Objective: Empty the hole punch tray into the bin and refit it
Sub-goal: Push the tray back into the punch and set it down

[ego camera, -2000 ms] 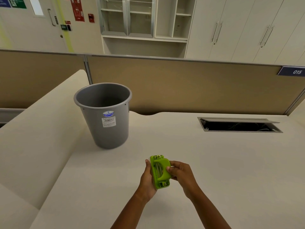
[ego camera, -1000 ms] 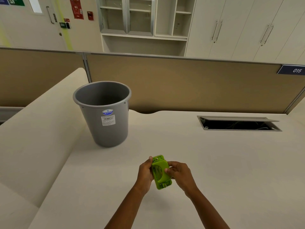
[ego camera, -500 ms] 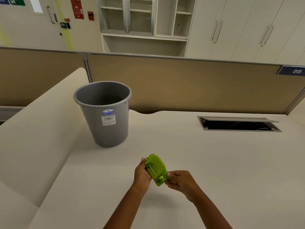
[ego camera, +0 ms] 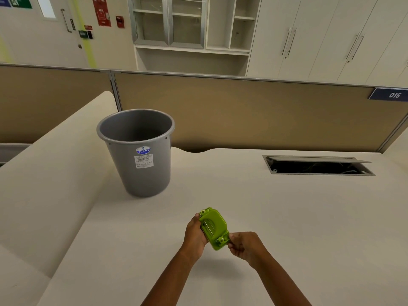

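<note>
Above the desk, near edge: a small lime-green plastic hole punch (ego camera: 213, 228) is held in the air, tilted, underside turned toward the camera.
Left hand (ego camera: 195, 231): closed around the upper left side of the hole punch, supporting it.
Right hand (ego camera: 244, 245): fingertips pinched on the lower right corner of the hole punch, at the base edge.
Tray: it cannot be told whether the tray is seated or partly released; no separate part is visible.
Bin: a grey round plastic waste bin (ego camera: 136, 151) stands upright on the cream desk (ego camera: 287, 217), well apart from the hands, up and to the left.
Done: punch picked up and inverted.
Remaining, as judged: detach the tray, carry it over the bin, tip it out, refit it.
</note>
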The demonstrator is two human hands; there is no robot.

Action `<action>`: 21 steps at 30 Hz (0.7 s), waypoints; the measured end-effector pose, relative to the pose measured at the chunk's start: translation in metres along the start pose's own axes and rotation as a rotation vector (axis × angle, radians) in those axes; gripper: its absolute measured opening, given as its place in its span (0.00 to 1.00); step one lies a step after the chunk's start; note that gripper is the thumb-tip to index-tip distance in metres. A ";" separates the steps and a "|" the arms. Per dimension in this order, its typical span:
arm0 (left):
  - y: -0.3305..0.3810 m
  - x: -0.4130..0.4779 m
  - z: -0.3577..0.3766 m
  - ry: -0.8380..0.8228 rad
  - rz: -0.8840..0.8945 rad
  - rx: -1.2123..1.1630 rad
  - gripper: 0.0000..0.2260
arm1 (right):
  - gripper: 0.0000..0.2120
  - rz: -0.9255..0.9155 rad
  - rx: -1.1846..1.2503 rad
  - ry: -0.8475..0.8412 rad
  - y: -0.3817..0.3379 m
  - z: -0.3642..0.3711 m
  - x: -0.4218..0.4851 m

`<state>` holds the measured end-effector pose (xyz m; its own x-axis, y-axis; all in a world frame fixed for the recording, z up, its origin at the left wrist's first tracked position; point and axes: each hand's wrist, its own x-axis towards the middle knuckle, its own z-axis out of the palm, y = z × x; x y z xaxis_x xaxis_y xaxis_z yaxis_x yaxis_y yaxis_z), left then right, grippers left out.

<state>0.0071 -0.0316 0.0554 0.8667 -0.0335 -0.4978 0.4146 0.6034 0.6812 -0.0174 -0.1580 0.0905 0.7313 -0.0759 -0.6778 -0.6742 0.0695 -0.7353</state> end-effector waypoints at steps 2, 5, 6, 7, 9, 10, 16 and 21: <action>0.000 0.001 -0.002 0.003 -0.001 0.029 0.13 | 0.12 -0.006 -0.002 -0.071 0.001 -0.007 -0.002; 0.002 0.001 -0.004 -0.006 -0.009 0.052 0.14 | 0.06 -0.070 -0.119 -0.134 0.004 -0.017 -0.003; 0.003 0.001 -0.003 -0.012 -0.007 0.052 0.14 | 0.06 -0.117 -0.165 -0.122 0.004 -0.017 -0.002; 0.004 0.001 -0.002 -0.013 -0.003 0.048 0.15 | 0.06 -0.172 -0.199 -0.092 0.003 -0.015 -0.002; 0.003 0.000 0.001 -0.019 0.000 0.037 0.15 | 0.08 -0.295 -0.224 -0.027 0.001 -0.009 -0.001; 0.002 -0.001 0.002 -0.030 0.000 0.031 0.16 | 0.08 -0.351 -0.244 -0.016 0.000 -0.005 -0.002; 0.001 -0.004 0.002 -0.181 -0.004 -0.080 0.14 | 0.05 -0.552 -0.399 -0.005 0.001 0.005 -0.007; 0.003 -0.001 0.000 -0.254 0.047 -0.114 0.13 | 0.06 -0.576 -0.314 -0.002 -0.001 0.007 -0.006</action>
<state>0.0075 -0.0296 0.0573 0.9318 -0.1935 -0.3071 0.3512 0.6943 0.6281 -0.0208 -0.1507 0.0953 0.9843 -0.0127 -0.1759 -0.1726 -0.2753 -0.9458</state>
